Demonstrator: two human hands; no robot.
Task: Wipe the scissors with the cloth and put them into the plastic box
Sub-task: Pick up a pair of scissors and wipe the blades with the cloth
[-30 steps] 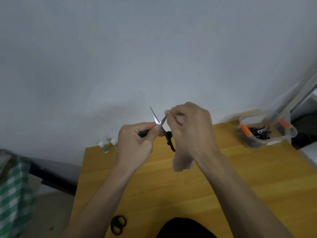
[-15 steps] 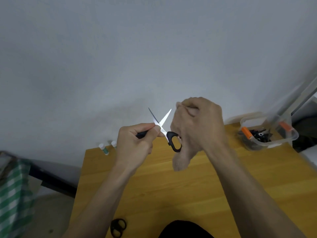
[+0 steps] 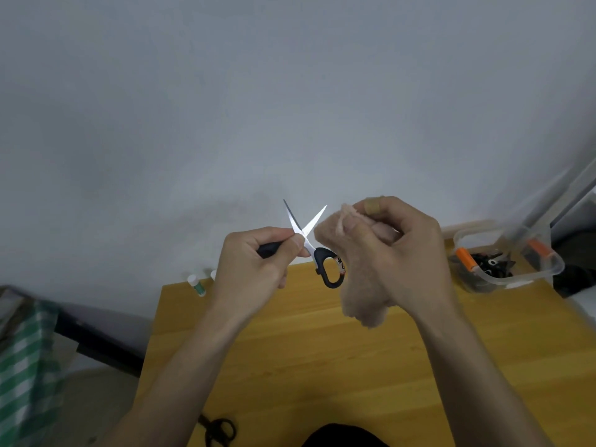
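Note:
My left hand (image 3: 254,262) grips one black handle of a pair of scissors (image 3: 309,240), held up above the wooden table (image 3: 322,350). Its two silver blades are spread open and point upward. My right hand (image 3: 403,250) holds a fluffy beige cloth (image 3: 358,285) just right of the blades, not touching them; the cloth hangs down from the hand. The clear plastic box (image 3: 506,256) sits at the table's far right corner with dark items and orange-handled tools inside.
A second pair of black scissors (image 3: 216,430) lies at the table's near edge. Two small white bottles (image 3: 196,285) stand at the far left corner. A green checked fabric (image 3: 22,366) is at the left, off the table.
My right hand with the cloth has slid off the blades and moved right. The scissor blades have spread open.

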